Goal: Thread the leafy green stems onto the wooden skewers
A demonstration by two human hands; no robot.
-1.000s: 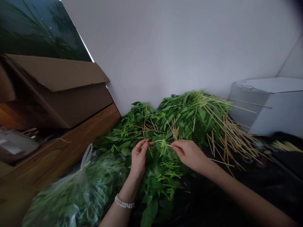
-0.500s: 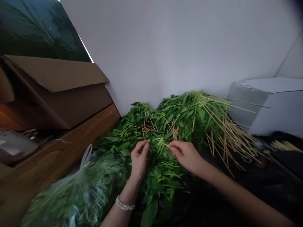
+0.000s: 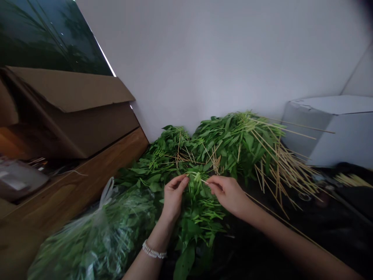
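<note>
My left hand (image 3: 174, 198), with a beaded bracelet at the wrist, has thumb and forefinger pinched on the end of a green stem (image 3: 192, 173). Facing it, my right hand (image 3: 229, 194) grips a thin bamboo skewer (image 3: 204, 181), whose tip meets the pale green stems between my hands. The skewer's long end runs back beside my right forearm. Beneath both hands lies a heap of loose leafy stems (image 3: 208, 214). Behind and to the right, a pile of leafy greens (image 3: 227, 134) is threaded on many bamboo skewers (image 3: 288, 167).
A clear plastic bag of greens (image 3: 116, 229) stands at my left, by a wooden ledge (image 3: 116, 155). An open cardboard box (image 3: 96, 124) sits on the ledge. At the right are a white box (image 3: 344, 132) and more pale skewers (image 3: 351, 179). A white wall (image 3: 204, 58) rises behind.
My left hand has shifted slightly right, closer to my right hand and the skewer tip. More of the skewer shows beside my right forearm.
</note>
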